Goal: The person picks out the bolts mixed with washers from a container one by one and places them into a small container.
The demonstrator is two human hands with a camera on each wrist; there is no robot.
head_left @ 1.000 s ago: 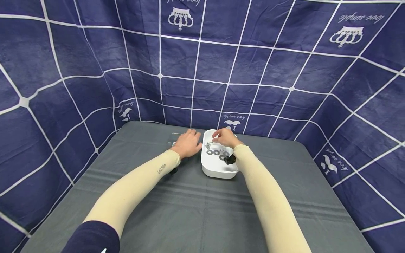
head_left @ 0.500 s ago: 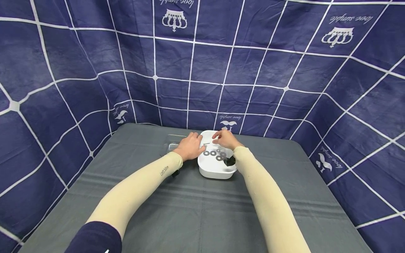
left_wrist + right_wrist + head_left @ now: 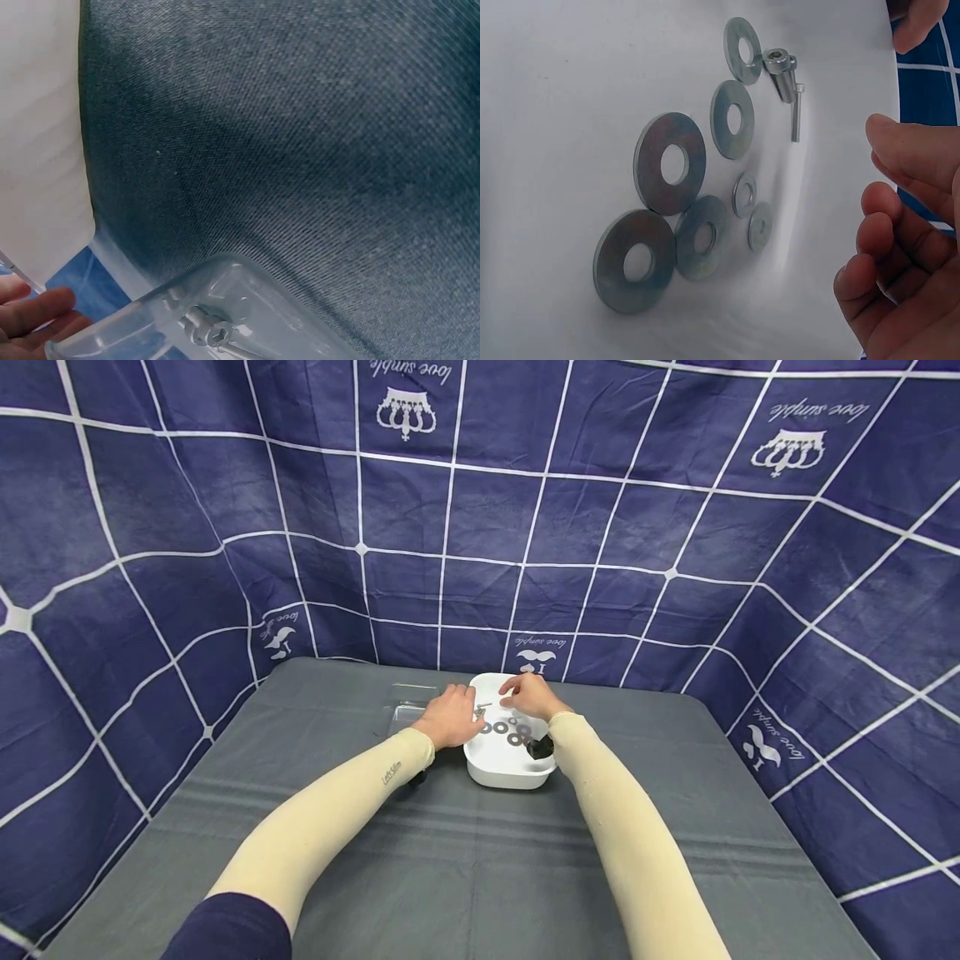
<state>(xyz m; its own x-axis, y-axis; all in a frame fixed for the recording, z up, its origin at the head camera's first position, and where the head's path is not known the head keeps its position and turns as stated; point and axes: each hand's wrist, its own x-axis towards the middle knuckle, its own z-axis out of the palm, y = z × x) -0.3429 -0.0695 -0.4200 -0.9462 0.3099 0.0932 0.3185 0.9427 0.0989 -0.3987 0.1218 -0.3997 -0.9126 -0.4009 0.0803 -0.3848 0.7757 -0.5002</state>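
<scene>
A white tray (image 3: pixel 508 779) stands on the table, holding several flat grey washers (image 3: pixel 670 163) of different sizes. Past the washers lie a few socket-head bolts (image 3: pixel 781 73), a thin one among them. My right hand (image 3: pixel 531 694) hovers over the tray's right side; in the right wrist view its thumb and loosely bent fingers are apart with nothing between them. At the tray's left rim is my left hand (image 3: pixel 447 717), its thumb reaching over the edge and its fingers relaxed. Whether it touches the rim is unclear.
Left of the tray sits a clear plastic box (image 3: pixel 225 279) with bolt-like metal parts in it. A second clear piece (image 3: pixel 415 692) lies behind it. The grey cloth (image 3: pixel 420 877) covers the table, and a blue gridded curtain (image 3: pixel 480 510) hangs around it.
My left hand has moved right, its thumb passing over the tray's left rim and uncovering more of the clear box. My right hand stays over the tray. The head view has shifted slightly.
</scene>
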